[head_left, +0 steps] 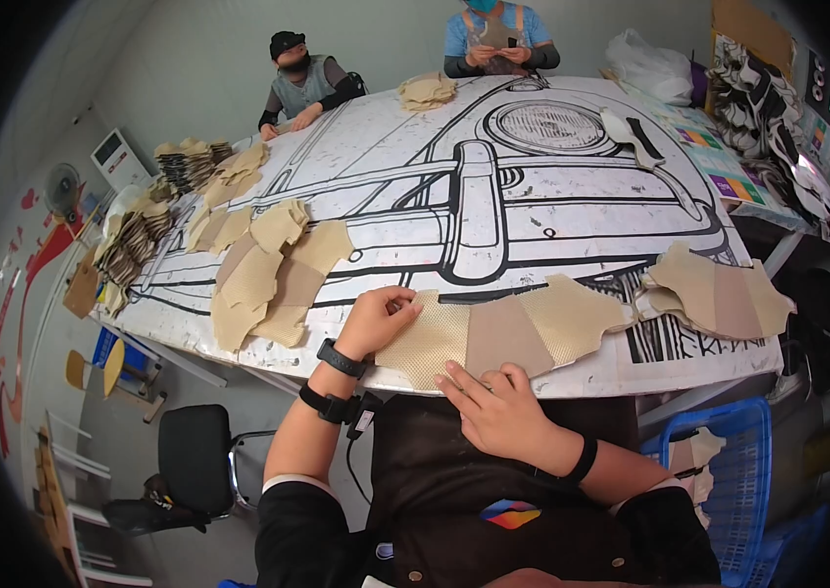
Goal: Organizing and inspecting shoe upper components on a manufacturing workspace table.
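A beige mesh fabric piece with a brown middle panel [511, 336] lies flat along the table's near edge. At its upper left corner my left hand [376, 318] is closed, with curled fingers and thumb on the fabric edge. My right hand [505, 416] rests at the near edge of the same piece, its fingers stretched out over the mesh. Just right of it, similar fabric pieces [724, 294] overlap on the table. Left of my hands, a loose pile of such pieces [278, 269] spreads out.
The white table [572, 225] carries a black line drawing. Stacked pieces [136, 240] stand along its left side, and another pile [427, 91] lies at the far side. Two people sit beyond. A blue basket [729, 490] holding pieces stands at lower right, a black chair [195, 456] at lower left.
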The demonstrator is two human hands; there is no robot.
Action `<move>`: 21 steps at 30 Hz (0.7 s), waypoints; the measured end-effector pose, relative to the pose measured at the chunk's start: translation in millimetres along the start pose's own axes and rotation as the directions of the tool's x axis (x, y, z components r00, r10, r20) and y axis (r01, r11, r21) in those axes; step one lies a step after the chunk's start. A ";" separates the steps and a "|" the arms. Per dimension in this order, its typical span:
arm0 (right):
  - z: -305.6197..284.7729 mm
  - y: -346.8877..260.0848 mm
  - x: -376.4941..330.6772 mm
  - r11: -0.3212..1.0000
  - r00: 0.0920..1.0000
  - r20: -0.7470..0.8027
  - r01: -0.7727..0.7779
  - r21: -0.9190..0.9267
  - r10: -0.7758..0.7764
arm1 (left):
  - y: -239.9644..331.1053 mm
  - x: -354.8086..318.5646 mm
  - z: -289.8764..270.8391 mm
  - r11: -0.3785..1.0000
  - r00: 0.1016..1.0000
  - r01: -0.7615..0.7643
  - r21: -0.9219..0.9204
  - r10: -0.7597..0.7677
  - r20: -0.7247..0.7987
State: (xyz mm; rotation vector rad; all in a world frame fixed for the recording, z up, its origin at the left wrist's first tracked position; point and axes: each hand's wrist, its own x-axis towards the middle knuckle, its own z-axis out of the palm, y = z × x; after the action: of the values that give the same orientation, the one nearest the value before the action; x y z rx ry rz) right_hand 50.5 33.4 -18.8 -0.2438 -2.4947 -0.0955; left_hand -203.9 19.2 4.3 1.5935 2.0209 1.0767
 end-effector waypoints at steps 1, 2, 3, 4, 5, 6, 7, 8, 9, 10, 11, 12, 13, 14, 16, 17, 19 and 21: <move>0.2 -0.7 0.4 1.000 1.000 -0.005 -0.002 -0.007 0.002 | -3.9 1.1 0.6 1.000 1.000 0.001 -0.001 -0.001 -0.001; 0.4 -1.4 0.8 1.000 1.000 -0.010 -0.004 -0.013 0.004 | -7.6 2.4 0.8 1.000 1.000 -0.008 -0.008 0.008 -0.002; 0.9 -1.3 0.5 1.000 1.000 -0.008 -0.005 -0.013 0.005 | -7.3 3.9 1.3 1.000 1.000 -0.019 -0.017 0.019 -0.001; 1.6 -1.3 0.1 1.000 1.000 -0.003 -0.010 -0.019 0.009 | -6.7 4.5 2.2 1.000 1.000 -0.018 -0.019 0.018 0.000; 2.3 -1.3 -0.3 1.000 1.000 0.001 -0.013 -0.025 0.013 | -5.5 4.7 3.5 1.000 1.000 -0.023 -0.022 0.023 -0.007; 2.6 -1.5 -0.5 1.000 1.000 0.002 -0.013 -0.025 0.013 | -4.1 4.4 4.1 0.999 1.000 -0.028 -0.024 0.027 -0.014; 2.9 -1.8 -0.6 1.000 1.000 0.000 -0.016 -0.027 0.016 | -5.3 4.5 5.1 0.999 1.000 -0.027 -0.025 0.027 -0.014; 2.9 -2.0 -0.9 0.999 1.000 -0.003 -0.019 -0.028 0.019 | -7.6 4.9 6.4 0.993 0.999 -0.029 -0.112 0.025 -0.034; 2.9 -2.2 -1.0 0.999 1.000 -0.003 -0.020 -0.028 0.020 | -8.0 4.9 6.8 0.980 0.998 -0.032 -0.197 0.022 -0.053; 2.6 -2.3 -0.9 0.999 1.000 -0.004 -0.019 -0.030 0.019 | -8.1 4.4 6.2 0.980 0.998 -0.031 -0.197 0.022 -0.052; 2.5 -2.6 -1.0 0.999 1.000 -0.006 -0.018 -0.032 0.018 | -8.0 3.5 4.9 0.956 0.998 -0.049 -0.289 0.037 -0.048; 2.5 -2.6 -1.1 0.999 1.000 -0.006 -0.019 -0.032 0.018 | -6.8 2.9 3.6 0.923 0.998 -0.067 -0.378 0.053 -0.045; 2.6 -2.7 -1.2 0.999 1.000 -0.009 -0.019 -0.032 0.019 | -5.5 1.9 2.9 0.924 0.998 -0.066 -0.378 0.053 -0.044; 2.7 -2.9 -1.3 0.999 1.000 -0.011 -0.020 -0.033 0.020 | -4.1 0.3 2.3 0.945 0.989 -0.137 -0.297 0.114 -0.094; 3.5 -2.2 -1.0 0.999 1.000 -0.008 -0.020 -0.032 0.020 | -0.7 -1.4 1.0 0.956 0.974 -0.206 -0.211 0.180 -0.136; 3.9 -1.9 -0.8 0.999 1.000 -0.004 -0.019 -0.031 0.019 | 1.2 -2.3 0.1 0.940 0.932 -0.333 -0.069 0.317 -0.173; 2.0 -2.1 -0.3 0.999 1.000 -0.006 -0.020 -0.034 0.020 | 3.1 -3.6 1.0 0.889 0.869 -0.451 0.078 0.457 -0.189; 1.9 -1.7 0.2 0.999 1.000 -0.006 -0.020 -0.033 0.020 | 4.2 -3.5 4.7 0.942 0.917 -0.335 -0.020 0.322 -0.235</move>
State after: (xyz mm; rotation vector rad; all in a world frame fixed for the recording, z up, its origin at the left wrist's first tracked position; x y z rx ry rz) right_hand 48.9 32.0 -20.2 -0.2816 -2.4861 -0.1291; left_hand -196.8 17.8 3.8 1.9005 1.8731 1.4908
